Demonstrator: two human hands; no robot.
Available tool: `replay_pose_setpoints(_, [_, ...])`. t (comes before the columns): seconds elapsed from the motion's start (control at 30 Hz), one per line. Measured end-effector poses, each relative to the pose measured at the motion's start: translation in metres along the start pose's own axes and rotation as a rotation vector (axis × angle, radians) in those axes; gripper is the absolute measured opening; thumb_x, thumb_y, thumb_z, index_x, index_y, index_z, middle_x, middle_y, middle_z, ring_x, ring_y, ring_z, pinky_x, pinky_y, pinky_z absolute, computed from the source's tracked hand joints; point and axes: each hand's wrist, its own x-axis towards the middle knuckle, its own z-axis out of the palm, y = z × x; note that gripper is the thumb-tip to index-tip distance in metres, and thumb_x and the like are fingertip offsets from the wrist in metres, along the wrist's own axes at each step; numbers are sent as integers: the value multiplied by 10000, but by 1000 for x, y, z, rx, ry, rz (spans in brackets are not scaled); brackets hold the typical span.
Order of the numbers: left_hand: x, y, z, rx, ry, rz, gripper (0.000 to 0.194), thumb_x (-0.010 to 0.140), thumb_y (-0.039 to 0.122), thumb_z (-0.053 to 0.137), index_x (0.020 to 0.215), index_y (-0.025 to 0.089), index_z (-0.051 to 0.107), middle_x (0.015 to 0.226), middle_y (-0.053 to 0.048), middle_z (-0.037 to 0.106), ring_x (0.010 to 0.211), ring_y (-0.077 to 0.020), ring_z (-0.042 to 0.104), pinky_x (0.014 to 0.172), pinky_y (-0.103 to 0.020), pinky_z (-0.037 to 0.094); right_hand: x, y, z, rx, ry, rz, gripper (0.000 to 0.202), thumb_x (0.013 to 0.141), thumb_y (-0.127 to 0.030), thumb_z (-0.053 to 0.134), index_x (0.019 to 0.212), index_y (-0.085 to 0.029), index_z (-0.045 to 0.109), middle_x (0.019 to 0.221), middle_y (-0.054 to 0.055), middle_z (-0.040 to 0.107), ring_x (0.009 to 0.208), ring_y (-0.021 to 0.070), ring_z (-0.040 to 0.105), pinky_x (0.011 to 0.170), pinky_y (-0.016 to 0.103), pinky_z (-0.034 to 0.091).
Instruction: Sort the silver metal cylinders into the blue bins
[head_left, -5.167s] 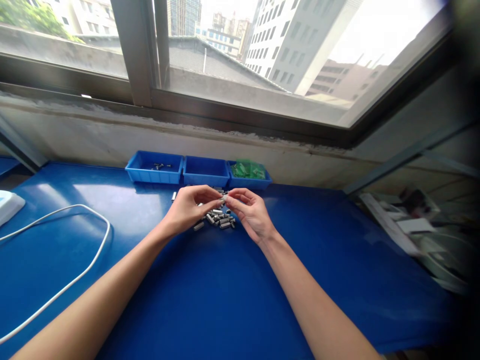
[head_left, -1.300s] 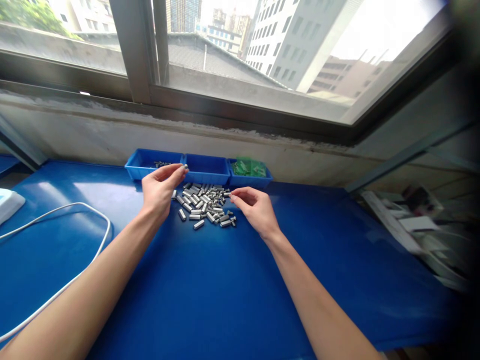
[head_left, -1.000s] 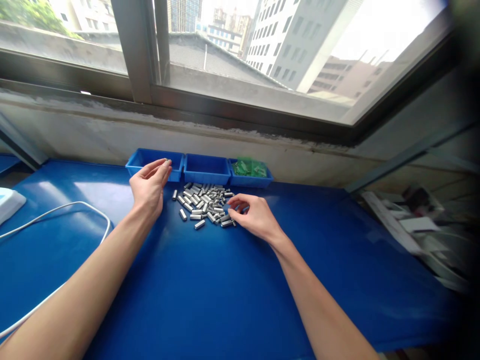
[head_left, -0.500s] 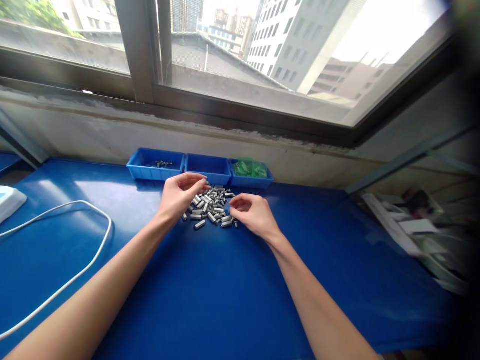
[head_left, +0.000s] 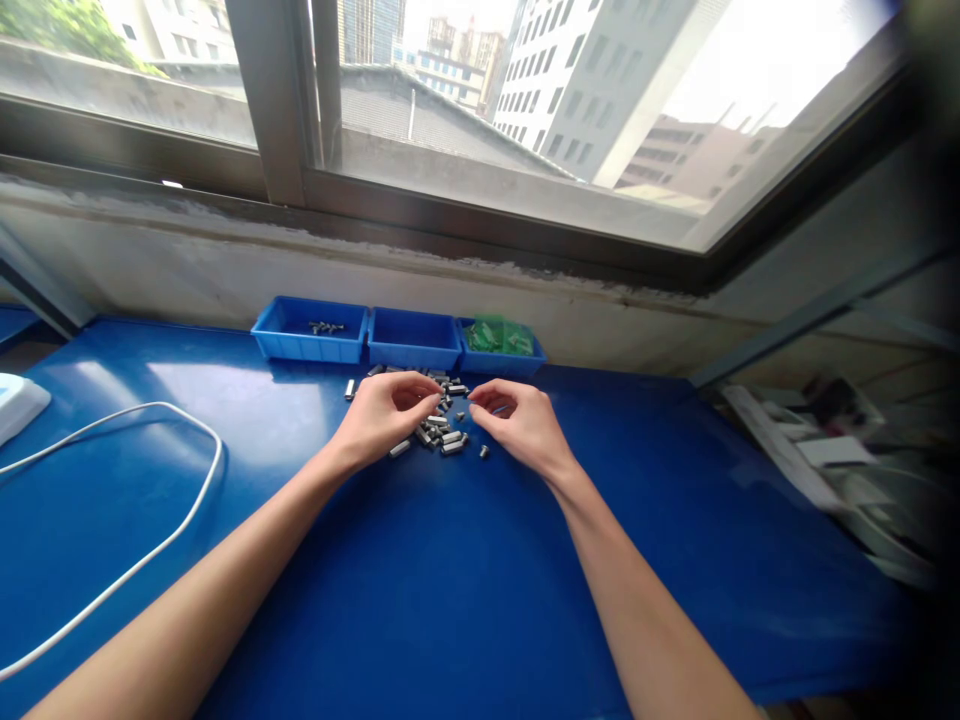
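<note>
A pile of small metal parts (head_left: 450, 437), hexagonal pieces and small screws, lies on the blue table (head_left: 442, 590). Over the pile's left side is my left hand (head_left: 390, 412), thumb and fingertips brought close together; whatever may be between them is too small to make out. At the right edge of the pile my right hand (head_left: 517, 418) has its thumb and index fingertip nearly meeting, and anything in that pinch is also too small to tell. One screw (head_left: 484, 452) lies apart, just below my right fingers. A lone hexagonal piece (head_left: 350, 389) sits left of my left hand.
Behind the pile stand three blue bins: the left one (head_left: 311, 347) holds a few screws, the middle one (head_left: 414, 352) shows a bare bottom, the right one (head_left: 480, 363) holds green bags. A white cable (head_left: 214, 470) curves across the left side, near a white device (head_left: 21, 403).
My left hand has moved right and slightly down over the pile, and my right hand slightly right. A hexagonal piece now lies at the pile's far left, and a screw lies separate at the right.
</note>
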Motion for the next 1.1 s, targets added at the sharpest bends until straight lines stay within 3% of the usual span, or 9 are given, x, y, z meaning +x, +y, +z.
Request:
replay_pose_setpoints(0.17, [0,1,0,41,0,15,221,819,358,690,921,170,745,916,-74,770,829,-219,737,761,-283,580,-1,2,8,-76,-90,-133,155,786,-211,666,907,-201,762,894,35,756,759,169,673,713,279,518])
replay_pose_setpoints(0.33, [1,2,-1,38,13,31,219,825,350,682,928,167,744,920,-78,770,826,-217,734,749,-279,577,-2,4,17,-19,-72,-104,181,783,-190,662,936,-188,759,834,35,749,712,162,669,718,288,539])
replay_pose_setpoints(0.43, [1,2,-2,25,16,24,230,820,355,684,948,173,744,922,-78,773,825,-223,737,745,-287,580,-1,4,18,186,-52,4,192,766,-245,710,943,-182,749,844,44,756,755,176,702,737,293,566])
replay_pose_setpoints(0.63, [-1,5,1,13,11,7,257,820,352,688,996,171,736,936,-87,770,835,-225,739,770,-305,586,3,0,16,862,-42,326,327,685,-310,831,958,-186,701,871,41,763,826,168,737,812,282,590])
replay_pose_setpoints(0.73, [-2,8,6,43,7,49,280,831,355,684,1043,180,739,934,-82,765,839,-212,733,762,-294,582,3,-5,16,1014,-54,412,362,653,-282,857,963,-205,686,900,33,763,888,172,741,848,280,593])
replay_pose_setpoints(0.93, [-3,5,10,109,48,184,255,857,361,674,1040,200,748,927,-75,746,791,-182,708,719,-274,575,-1,-14,23,1074,-95,434,378,614,-285,890,917,-203,681,899,17,761,886,166,739,870,277,583])
replay_pose_setpoints(1.1, [-1,3,7,115,117,157,232,862,389,673,985,214,762,937,-69,752,838,-195,712,755,-282,571,0,-11,23,871,-42,332,335,675,-387,849,890,-187,689,866,55,769,854,203,743,804,305,584])
